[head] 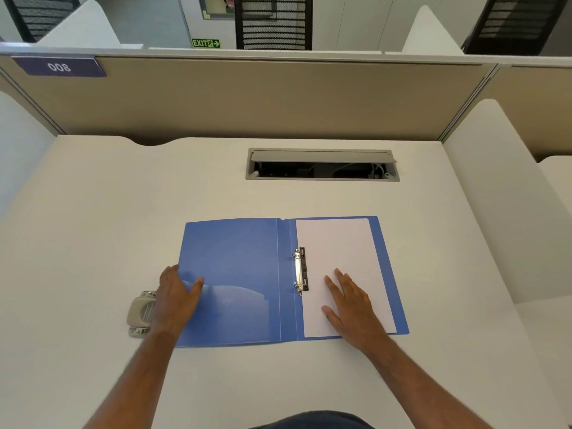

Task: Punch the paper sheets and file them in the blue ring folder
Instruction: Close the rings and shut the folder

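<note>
1. We see the blue ring folder point(235, 280) lying open and flat on the white desk point(93, 212), near the middle of the desk and just ahead of us.
2. Opened out, its long axis runs left to right. The spine runs from near to far, leaning slightly left at the far end, so each cover stands lengthwise away from us.
3. The ring mechanism point(299, 271) sits just right of the spine, its metal bar lined up with the spine. Both rings look closed, though they are small and we cannot be sure.
4. The paper sheets point(340, 243) lie on the right cover, long axis pointing away from us, left edge at the rings. Blue shows beyond their far and right edges.
5. Our right hand point(351, 300) rests palm down on the lower part of the sheets, fingers straight and spread, gripping nothing.
6. Our left hand point(178, 297) lies over the left edge of the left cover, thumb on the inside face. The fingers are blurred, so we cannot tell whether they curl under the edge.
7. The hole punch point(140, 314), beige and metal, sits on the desk just left of the folder, partly hidden by our left hand, its long axis near to far.
8. A cable hatch point(322, 164) lies open at the far side of the desk, well apart from the folder.
</note>
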### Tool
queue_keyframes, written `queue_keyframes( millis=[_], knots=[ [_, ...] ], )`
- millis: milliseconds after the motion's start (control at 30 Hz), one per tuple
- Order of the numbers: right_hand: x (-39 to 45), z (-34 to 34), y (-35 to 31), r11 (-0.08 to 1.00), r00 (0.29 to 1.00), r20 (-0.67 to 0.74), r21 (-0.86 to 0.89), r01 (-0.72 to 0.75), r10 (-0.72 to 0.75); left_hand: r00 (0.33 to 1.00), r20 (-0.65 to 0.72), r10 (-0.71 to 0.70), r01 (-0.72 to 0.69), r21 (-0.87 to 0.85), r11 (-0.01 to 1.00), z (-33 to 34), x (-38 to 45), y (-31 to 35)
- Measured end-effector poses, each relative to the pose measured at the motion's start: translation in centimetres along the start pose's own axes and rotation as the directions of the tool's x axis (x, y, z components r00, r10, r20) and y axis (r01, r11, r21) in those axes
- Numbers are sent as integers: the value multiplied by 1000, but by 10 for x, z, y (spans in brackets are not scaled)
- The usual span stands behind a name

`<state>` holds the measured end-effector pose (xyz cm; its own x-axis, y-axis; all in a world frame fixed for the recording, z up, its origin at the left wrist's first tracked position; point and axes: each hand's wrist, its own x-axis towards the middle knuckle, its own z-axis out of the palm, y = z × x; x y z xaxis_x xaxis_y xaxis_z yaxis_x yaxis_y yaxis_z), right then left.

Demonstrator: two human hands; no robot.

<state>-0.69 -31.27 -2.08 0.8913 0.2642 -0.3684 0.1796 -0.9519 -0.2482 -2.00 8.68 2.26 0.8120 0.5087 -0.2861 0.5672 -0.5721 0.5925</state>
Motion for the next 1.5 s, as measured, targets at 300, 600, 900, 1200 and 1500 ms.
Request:
queue_keyframes(
  millis=[300, 600, 900, 1200, 1500],
  knots=[
    [-1, 4, 3, 1000, 1000, 7, -11, -9, 9, 991, -46, -125, 109, -255, 961, -30, -6, 18],
    [-8, 6, -6, 999, 1000, 10, -24, 23, -23, 983, -119, 137, -168, -314, 935, -95, -54, 84],
    [-11, 9, -25, 997, 997, 29, -31, 70, -69, 932, 4, 363, -307, -524, 794, -96, -109, 158],
    [-13, -6, 21, 925, 977, -211, 373, 71, 10, 797, 322, 511, -246, -600, 761, -11, -153, 180],
    [-24, -40, 73, 490, 910, -85, 861, -138, 405, 751, 428, 503, -368, -361, 857, 58, -144, 133]
  ],
)
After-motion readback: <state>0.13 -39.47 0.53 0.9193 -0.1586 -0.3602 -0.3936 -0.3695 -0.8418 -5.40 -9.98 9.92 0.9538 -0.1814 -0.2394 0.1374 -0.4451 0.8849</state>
